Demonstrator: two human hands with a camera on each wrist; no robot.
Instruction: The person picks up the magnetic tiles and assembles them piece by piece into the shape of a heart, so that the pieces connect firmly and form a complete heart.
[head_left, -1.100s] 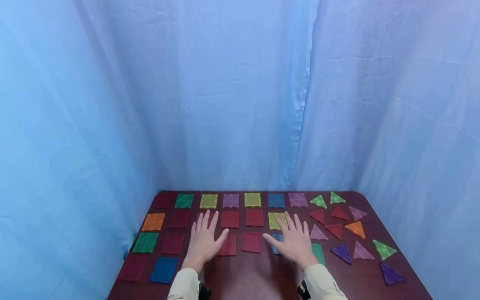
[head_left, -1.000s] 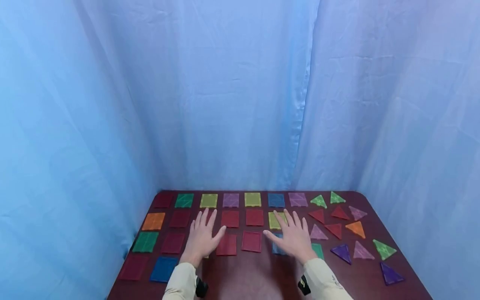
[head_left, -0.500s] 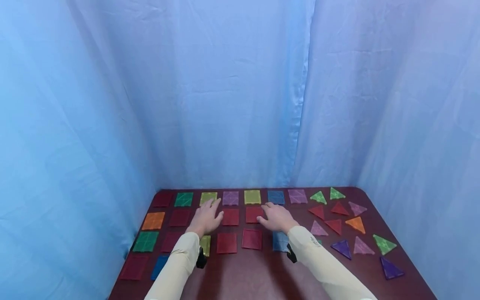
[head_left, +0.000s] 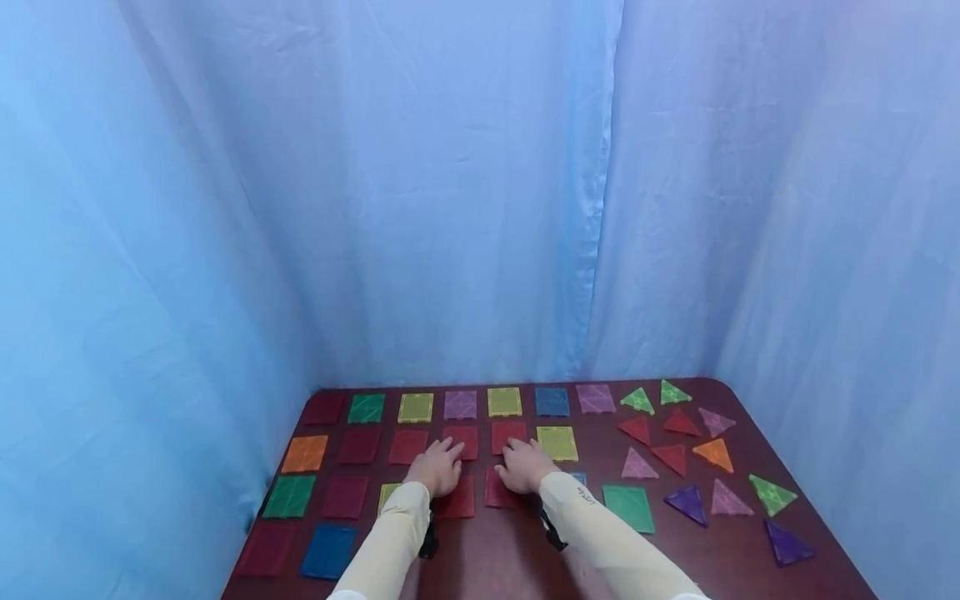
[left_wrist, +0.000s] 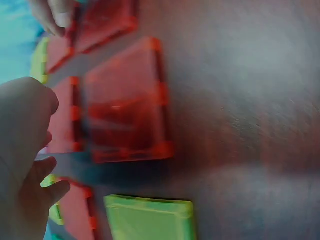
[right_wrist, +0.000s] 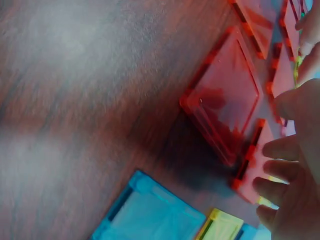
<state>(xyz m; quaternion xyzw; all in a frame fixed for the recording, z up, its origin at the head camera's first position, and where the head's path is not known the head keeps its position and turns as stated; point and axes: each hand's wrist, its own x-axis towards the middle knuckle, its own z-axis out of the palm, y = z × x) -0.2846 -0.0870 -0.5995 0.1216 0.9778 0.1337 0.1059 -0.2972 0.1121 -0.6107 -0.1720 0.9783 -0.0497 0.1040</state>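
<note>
My left hand [head_left: 437, 467] hovers with loosely bent fingers over the middle of the tile rows, its fingertips at a red square magnetic tile [head_left: 465, 435]. Just in front of it lies another red square tile [head_left: 459, 503], seen large in the left wrist view [left_wrist: 125, 100]. To the right, my right hand [head_left: 525, 465] reaches inward, fingertips at a back red tile [head_left: 508, 433] and partly covering a nearer red tile [head_left: 498, 493]. In the right wrist view, the fingers of this hand [right_wrist: 300, 175] are spread and hold nothing. Both hands face each other, a small gap between them.
Rows of translucent square tiles cover the left and middle of the dark table [head_left: 495, 575], among them an orange tile [head_left: 305, 453] and a blue tile [head_left: 328, 550]. Loose triangle tiles, such as a purple one [head_left: 787, 543], lie at right. Blue curtains [head_left: 465, 208] surround the table.
Both hands reached forward over the back rows, then drew back and came closer together over the middle red tiles. The tiles lie as before.
</note>
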